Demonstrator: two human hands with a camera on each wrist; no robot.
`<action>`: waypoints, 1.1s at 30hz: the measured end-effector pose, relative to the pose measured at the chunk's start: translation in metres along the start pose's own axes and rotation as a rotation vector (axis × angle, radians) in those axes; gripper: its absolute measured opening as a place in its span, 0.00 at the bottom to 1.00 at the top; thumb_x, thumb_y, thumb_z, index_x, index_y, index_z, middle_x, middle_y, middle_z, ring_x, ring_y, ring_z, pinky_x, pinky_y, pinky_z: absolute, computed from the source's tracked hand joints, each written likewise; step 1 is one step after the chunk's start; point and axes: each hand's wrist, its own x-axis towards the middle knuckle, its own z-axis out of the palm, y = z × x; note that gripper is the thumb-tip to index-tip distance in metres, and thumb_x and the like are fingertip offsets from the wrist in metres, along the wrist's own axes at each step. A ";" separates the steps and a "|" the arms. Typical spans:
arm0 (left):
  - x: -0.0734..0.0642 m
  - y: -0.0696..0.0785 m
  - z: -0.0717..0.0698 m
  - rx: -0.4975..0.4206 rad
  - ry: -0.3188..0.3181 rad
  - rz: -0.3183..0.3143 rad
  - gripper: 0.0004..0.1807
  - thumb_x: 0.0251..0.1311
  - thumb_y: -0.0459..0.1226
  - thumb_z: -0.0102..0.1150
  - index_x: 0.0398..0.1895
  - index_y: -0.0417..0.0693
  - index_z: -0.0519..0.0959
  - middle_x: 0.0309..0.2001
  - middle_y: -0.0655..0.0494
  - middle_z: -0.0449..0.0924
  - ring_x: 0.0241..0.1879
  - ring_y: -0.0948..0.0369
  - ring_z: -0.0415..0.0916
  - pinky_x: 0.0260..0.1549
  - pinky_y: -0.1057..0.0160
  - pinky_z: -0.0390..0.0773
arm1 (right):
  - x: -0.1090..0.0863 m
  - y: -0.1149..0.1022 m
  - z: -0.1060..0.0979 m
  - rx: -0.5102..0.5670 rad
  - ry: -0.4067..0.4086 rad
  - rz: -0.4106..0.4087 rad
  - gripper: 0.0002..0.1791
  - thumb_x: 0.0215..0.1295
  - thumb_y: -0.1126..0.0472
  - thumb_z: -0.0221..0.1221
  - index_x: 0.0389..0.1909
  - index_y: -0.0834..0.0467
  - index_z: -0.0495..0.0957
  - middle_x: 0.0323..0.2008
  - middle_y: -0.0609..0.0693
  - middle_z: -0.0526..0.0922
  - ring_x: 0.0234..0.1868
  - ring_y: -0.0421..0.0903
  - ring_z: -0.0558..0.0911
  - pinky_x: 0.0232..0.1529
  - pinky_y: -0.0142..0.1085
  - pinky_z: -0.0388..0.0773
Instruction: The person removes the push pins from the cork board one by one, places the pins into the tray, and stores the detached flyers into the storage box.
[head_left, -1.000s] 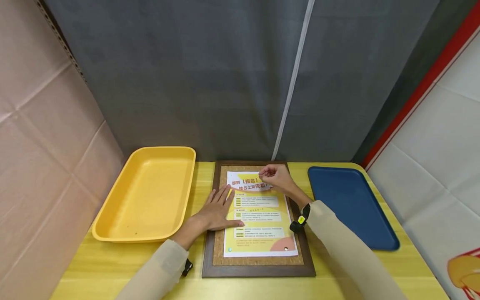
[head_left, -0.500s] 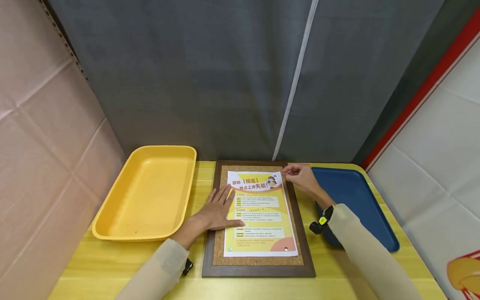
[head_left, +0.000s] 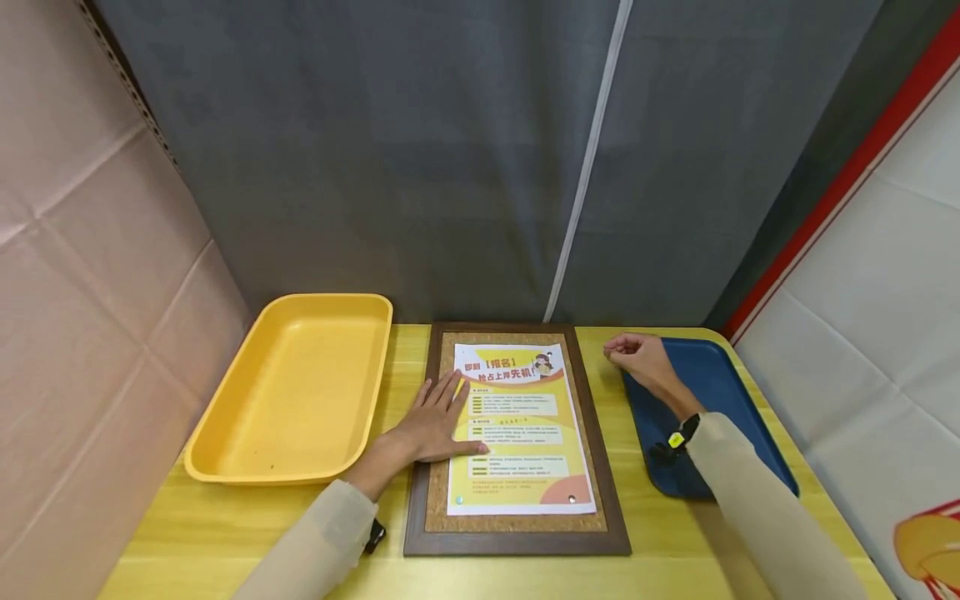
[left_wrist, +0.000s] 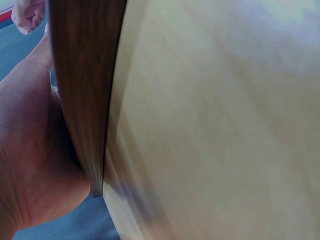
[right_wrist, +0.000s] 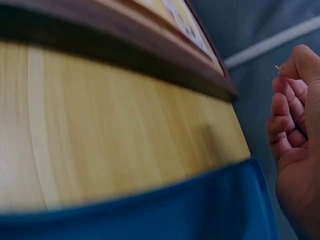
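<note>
My left hand lies flat with spread fingers on the left side of a printed yellow and white poster. The poster rests on a cork board with a dark wooden frame. Two thumbtacks sit in its lower corners, a teal one and a silvery one. To the right of the board, my right hand hovers over the near-left edge of the blue tray. Between its thumb and index finger it pinches a thumbtack, of which only the thin point shows in the right wrist view.
A deep yellow tray stands left of the board, with a few tiny dark specks inside. The flat blue tray lies on the right. Behind the wooden table hangs a grey curtain.
My right hand has moved right, off the poster's top right corner and over to the blue tray, uncovering the printed cartoon figure. The left hand has stayed in place.
</note>
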 end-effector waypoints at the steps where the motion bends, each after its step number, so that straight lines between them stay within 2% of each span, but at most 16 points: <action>1: 0.000 0.000 0.000 0.004 -0.001 -0.002 0.65 0.66 0.75 0.50 0.87 0.41 0.39 0.87 0.40 0.30 0.86 0.45 0.29 0.81 0.38 0.35 | -0.001 0.003 -0.003 -0.015 0.003 0.000 0.09 0.66 0.70 0.67 0.42 0.73 0.86 0.32 0.55 0.88 0.28 0.34 0.79 0.31 0.25 0.75; 4: 0.000 0.000 0.000 0.015 0.001 -0.009 0.65 0.65 0.76 0.49 0.87 0.43 0.39 0.87 0.41 0.30 0.86 0.46 0.30 0.81 0.38 0.35 | -0.004 0.013 -0.013 -0.052 0.019 0.003 0.09 0.66 0.70 0.68 0.42 0.72 0.87 0.32 0.54 0.88 0.29 0.34 0.79 0.32 0.25 0.75; 9: 0.000 0.000 0.001 0.026 0.009 -0.011 0.65 0.65 0.77 0.48 0.88 0.44 0.39 0.87 0.42 0.30 0.86 0.46 0.29 0.81 0.39 0.35 | -0.010 0.025 -0.028 -0.101 0.021 0.031 0.09 0.69 0.63 0.69 0.41 0.66 0.88 0.36 0.57 0.89 0.30 0.37 0.79 0.33 0.26 0.76; 18: 0.001 -0.002 0.003 -0.003 0.014 0.008 0.65 0.66 0.75 0.50 0.87 0.41 0.39 0.87 0.40 0.31 0.86 0.44 0.30 0.81 0.37 0.34 | -0.023 0.039 -0.050 -0.204 0.020 0.093 0.12 0.72 0.59 0.68 0.42 0.66 0.88 0.39 0.57 0.89 0.32 0.39 0.78 0.35 0.25 0.74; 26: 0.005 -0.006 0.009 0.018 -0.003 -0.013 0.66 0.64 0.78 0.47 0.87 0.45 0.35 0.87 0.43 0.26 0.86 0.47 0.26 0.81 0.39 0.32 | -0.031 0.051 -0.059 -0.258 -0.015 0.103 0.10 0.70 0.62 0.69 0.40 0.67 0.88 0.34 0.55 0.88 0.30 0.37 0.77 0.35 0.25 0.73; 33: 0.002 -0.002 0.003 0.023 -0.001 -0.008 0.65 0.65 0.77 0.48 0.88 0.43 0.38 0.87 0.42 0.29 0.86 0.46 0.29 0.81 0.38 0.35 | -0.032 0.059 -0.060 -0.301 -0.021 0.096 0.07 0.66 0.64 0.71 0.37 0.65 0.88 0.30 0.50 0.87 0.29 0.38 0.78 0.34 0.26 0.72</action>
